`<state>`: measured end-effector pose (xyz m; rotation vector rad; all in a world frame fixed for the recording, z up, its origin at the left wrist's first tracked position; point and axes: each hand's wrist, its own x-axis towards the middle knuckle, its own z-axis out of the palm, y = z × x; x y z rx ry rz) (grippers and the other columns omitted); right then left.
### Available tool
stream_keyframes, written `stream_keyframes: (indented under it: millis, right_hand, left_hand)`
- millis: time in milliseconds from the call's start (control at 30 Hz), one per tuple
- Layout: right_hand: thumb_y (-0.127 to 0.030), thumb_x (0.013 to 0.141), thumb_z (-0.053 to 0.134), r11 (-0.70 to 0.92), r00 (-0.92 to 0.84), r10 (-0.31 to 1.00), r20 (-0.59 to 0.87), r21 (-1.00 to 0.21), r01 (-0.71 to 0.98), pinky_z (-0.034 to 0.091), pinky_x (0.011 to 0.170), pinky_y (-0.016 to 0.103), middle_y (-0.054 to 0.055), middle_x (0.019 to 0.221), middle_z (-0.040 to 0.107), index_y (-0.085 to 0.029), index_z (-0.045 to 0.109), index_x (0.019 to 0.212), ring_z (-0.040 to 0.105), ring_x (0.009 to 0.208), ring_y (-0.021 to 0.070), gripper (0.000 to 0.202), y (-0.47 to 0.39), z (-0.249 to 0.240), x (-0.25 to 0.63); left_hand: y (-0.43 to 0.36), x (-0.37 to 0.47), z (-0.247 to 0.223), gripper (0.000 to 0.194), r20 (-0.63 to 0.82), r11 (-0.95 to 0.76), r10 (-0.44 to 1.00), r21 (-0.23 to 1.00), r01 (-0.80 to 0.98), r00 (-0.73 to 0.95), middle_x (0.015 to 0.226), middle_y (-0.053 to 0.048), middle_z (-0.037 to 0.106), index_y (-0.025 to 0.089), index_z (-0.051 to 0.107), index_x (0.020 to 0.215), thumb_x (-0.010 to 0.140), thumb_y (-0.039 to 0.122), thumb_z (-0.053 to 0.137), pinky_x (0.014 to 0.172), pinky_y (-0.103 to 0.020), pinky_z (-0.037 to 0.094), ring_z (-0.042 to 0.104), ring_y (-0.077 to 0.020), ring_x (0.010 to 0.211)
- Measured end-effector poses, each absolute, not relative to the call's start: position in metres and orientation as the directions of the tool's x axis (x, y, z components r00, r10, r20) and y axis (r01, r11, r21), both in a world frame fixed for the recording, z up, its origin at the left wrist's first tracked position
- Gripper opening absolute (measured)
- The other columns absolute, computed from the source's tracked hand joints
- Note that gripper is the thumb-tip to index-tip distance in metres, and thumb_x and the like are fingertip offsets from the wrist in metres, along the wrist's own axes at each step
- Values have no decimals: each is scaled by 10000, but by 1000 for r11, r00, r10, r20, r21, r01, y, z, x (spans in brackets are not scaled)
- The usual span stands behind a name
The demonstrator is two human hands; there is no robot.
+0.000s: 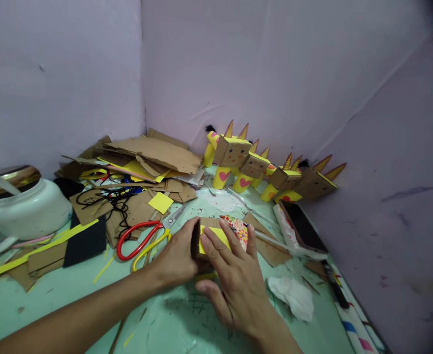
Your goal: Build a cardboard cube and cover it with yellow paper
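Note:
A small cardboard box (209, 222) is in front of me, with a yellow paper piece (220, 236) on its upper face. My left hand (179, 255) grips the box from its left side, the fingers partly hidden behind it. Across the yellow piece lies my right hand (234, 275), its fingers spread and flat. Just left of the box, scissors (142, 241) with one red and one yellow handle rest on the green table (157, 324). A patterned paper piece (238, 231) shows behind my right fingers.
Cardboard scraps (157, 150), black string and a yellow square (161, 202) lie at the back left. A white pot (35, 211) stands far left. Decorated cardboard figures (234, 152) line the back right. A phone (303, 226) and crumpled tissue (293, 296) are to the right.

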<state>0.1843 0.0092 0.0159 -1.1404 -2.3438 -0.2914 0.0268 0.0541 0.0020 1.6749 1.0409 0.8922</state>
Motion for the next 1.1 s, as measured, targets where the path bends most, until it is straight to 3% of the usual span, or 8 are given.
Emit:
stream_keyframes:
  millis: [200,333,433,633,767,900,1000,1100]
  right_hand:
    - [-505,943,339,620,-515,686,514,-42,783,-97,1144,500,92,1396,529,-121,385,1402,321,1381,312,600,9,11,186]
    - [-445,982,135,482,-241,705,667,-202,853,41,1124,579,131,1462,431,-167,220,1481,264,1412,301,578,10,12,214]
    - [-368,986,134,420,-139,690,710,-237,876,82,1101,628,98,1456,438,-258,292,1457,279,1405,305,509,9,13,229]
    - [-463,964,232,441,-301,710,637,-68,895,49,1109,622,110,1492,390,-235,414,1393,197,1429,318,519,13,1,215]
    - [-446,963,294,452,-313,735,602,-90,888,60,1107,644,88,1461,447,-242,455,1366,228,1419,322,480,18,-6,211]
    - [-397,988,210,386,-79,789,610,-392,835,198,1073,668,114,1511,355,-253,328,1445,322,1386,318,494,21,-11,223]
    - [-424,976,302,300,148,861,486,-721,625,418,1007,550,121,1445,460,-245,366,1428,447,1315,302,490,21,-14,227]
    - [-482,927,430,281,149,919,365,-872,401,539,891,452,161,1370,538,-210,403,1403,558,1215,300,549,22,-15,224]
  left_hand:
    - [55,27,1,602,140,-232,908,953,197,394,1108,-61,655,201,487,1141,605,173,759,836,-364,511,627,-270,993]
    - [59,26,-3,685,114,-186,904,973,140,412,1195,-81,630,214,457,1217,613,166,777,871,-372,499,612,-279,1056]
    - [62,26,-4,701,93,-171,897,975,144,431,1223,-76,618,224,451,1228,612,126,770,903,-383,482,593,-277,1095]
    - [63,28,-1,654,99,-164,883,981,103,458,1222,-77,611,213,448,1193,623,108,750,900,-387,487,594,-271,1092]
    - [64,27,0,669,84,-147,887,984,105,455,1231,-89,605,207,441,1196,610,104,747,911,-399,485,584,-284,1113]
    - [64,29,2,693,58,-134,894,981,141,444,1235,-92,605,209,438,1205,594,100,745,936,-412,466,579,-289,1124]
    - [63,30,4,690,43,-125,889,981,152,455,1228,-92,613,205,434,1228,612,122,733,938,-422,462,585,-282,1112]
    - [63,22,7,771,23,-99,840,989,113,542,1296,-108,578,210,387,1313,622,168,727,955,-443,457,566,-296,1155]
